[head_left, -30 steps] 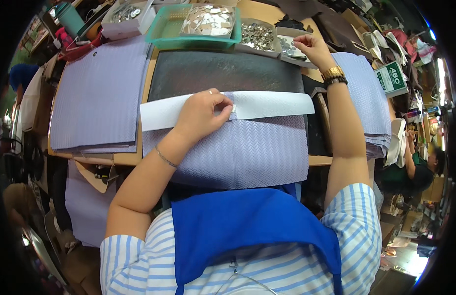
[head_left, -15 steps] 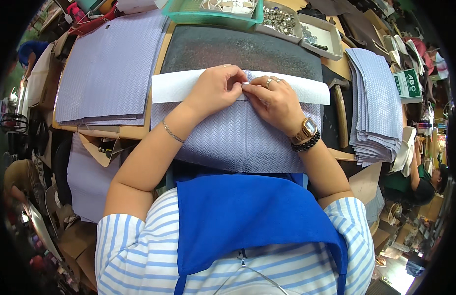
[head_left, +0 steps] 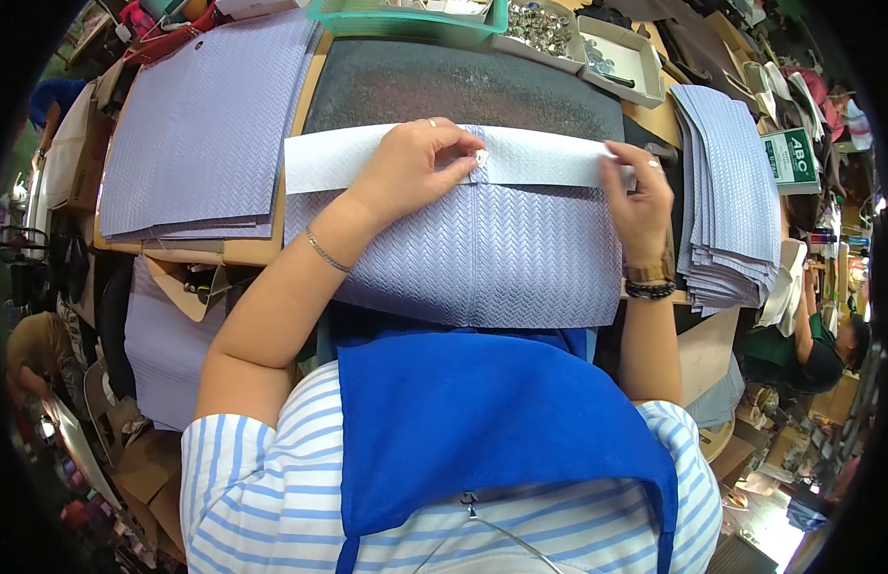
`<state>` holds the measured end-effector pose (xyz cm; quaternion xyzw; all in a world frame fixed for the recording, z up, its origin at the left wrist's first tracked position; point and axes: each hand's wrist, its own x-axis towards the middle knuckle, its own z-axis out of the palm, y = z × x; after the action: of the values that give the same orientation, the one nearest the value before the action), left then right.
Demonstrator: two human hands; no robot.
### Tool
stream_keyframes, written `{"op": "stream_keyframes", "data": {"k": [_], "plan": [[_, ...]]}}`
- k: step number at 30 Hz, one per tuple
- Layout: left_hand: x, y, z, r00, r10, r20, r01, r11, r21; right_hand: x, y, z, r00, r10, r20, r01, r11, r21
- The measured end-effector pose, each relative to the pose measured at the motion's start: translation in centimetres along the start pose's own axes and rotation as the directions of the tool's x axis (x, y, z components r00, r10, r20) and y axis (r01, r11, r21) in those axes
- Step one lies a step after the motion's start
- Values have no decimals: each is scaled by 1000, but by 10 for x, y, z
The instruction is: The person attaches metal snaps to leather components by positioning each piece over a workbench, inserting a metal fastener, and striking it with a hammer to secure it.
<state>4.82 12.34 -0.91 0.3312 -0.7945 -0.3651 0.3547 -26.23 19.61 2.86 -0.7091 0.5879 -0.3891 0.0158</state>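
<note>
A quilted-looking lilac panel point(head_left: 540, 253) with a woven pattern lies in front of me, a centre seam running down it. Along its far side the edge is folded over, showing a white backing point(head_left: 549, 158). My left hand point(head_left: 420, 167) pinches a small whitish-silver metal piece point(head_left: 480, 159) between thumb and forefinger, at the seam on the white fold. My right hand point(head_left: 640, 201) is at the fold's right end, thumb and forefinger apart. Beside it shows the head of a hammer point(head_left: 663, 152); the handle is hidden behind my hand and wrist.
A dark work board point(head_left: 463, 81) lies beyond the panel. Stacked lilac panels are at left point(head_left: 210, 129) and right point(head_left: 726, 191). At the back stand a green tray point(head_left: 406, 29), a box of small metal parts point(head_left: 538, 33) and a white box point(head_left: 621, 62). Other people work at both sides.
My right hand has left the seam and moved right, to the fold's end by the hammer. My left hand still pinches at the seam, and the small metal piece now shows more.
</note>
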Motion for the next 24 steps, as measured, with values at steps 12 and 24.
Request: {"op": "stream_keyframes", "data": {"k": [12,24], "plan": [[3,-5,6,991,133,-3,-131,981,145,-76,99,-68,869,492,49,-401,758,-515],[-2,5,2,988,150,-45,-109,863,493,-54,-61,-38,834,349,428,-489,825,281]]}}
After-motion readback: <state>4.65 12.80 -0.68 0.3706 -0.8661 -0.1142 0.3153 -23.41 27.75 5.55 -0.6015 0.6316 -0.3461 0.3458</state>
